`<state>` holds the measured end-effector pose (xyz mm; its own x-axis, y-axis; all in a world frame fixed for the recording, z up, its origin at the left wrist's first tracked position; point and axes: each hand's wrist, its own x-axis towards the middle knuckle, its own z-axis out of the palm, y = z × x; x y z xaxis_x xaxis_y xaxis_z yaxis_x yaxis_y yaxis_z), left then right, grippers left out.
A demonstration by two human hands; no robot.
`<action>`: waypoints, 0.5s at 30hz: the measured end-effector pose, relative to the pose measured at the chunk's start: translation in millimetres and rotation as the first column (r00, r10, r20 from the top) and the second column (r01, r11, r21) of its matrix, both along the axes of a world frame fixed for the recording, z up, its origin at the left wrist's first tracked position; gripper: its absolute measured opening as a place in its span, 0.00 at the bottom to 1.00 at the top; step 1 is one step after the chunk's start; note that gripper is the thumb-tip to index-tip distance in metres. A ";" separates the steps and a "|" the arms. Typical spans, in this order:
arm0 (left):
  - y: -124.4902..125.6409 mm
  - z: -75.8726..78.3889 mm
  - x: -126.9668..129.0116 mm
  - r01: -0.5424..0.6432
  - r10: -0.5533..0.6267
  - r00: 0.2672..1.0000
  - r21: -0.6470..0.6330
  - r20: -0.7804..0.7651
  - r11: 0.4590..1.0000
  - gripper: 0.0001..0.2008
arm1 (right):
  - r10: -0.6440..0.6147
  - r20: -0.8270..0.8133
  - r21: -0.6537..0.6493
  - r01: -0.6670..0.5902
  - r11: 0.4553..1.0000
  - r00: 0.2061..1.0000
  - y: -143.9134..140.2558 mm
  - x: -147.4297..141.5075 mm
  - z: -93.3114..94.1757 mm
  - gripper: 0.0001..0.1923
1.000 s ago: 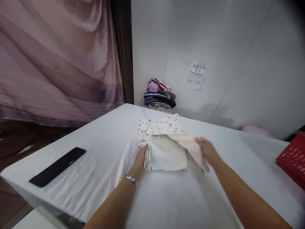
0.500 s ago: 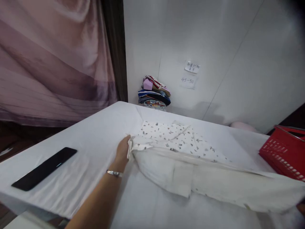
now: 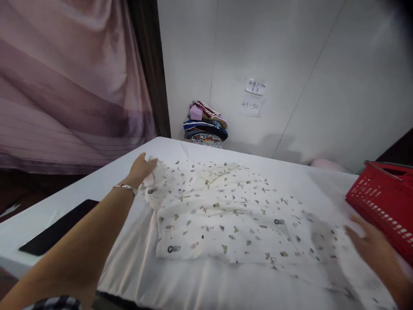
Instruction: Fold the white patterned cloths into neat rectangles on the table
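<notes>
A thin white garment (image 3: 213, 215) with small scattered prints lies spread across the white table (image 3: 129, 258), slightly wrinkled in the middle. At its far left corner, my left hand (image 3: 142, 168), with a silver bracelet at the wrist, pinches the edge of the fabric. On the other side, my right hand (image 3: 376, 245) is over the garment's right end, close to the red basket. Its thumb and fingers look apart, though motion blurs them a little. The garment's lower right part runs under and past that hand.
A black phone-like slab (image 3: 58, 228) lies on the left, partly behind my left forearm. The red basket (image 3: 383, 202) stands at the right edge. A stack of folded clothes (image 3: 205, 125) sits beyond the table's far edge, by the wall with paper notes (image 3: 253, 97). A pink curtain (image 3: 71, 86) hangs at left.
The garment went from partly folded over, its plain side showing, to spread out with its print up. My left hand moved left and away with the edge. My right hand came into view.
</notes>
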<state>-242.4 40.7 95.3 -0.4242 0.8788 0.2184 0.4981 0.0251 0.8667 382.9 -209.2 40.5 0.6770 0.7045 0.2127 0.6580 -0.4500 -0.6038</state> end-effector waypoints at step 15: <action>-189.3 -81.2 57.4 0.690 -0.800 0.454 -0.413 -0.393 0.595 0.37 | 0.887 -0.014 -0.101 -0.884 0.457 0.461 0.0 -194.5 -57.3 0.17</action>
<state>-185.0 -148.6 14.1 0.5371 0.8433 -0.0162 0.7320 -0.4565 0.5057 188.4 -209.2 -16.8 -0.3283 0.9354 0.1315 0.7509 0.3429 -0.5645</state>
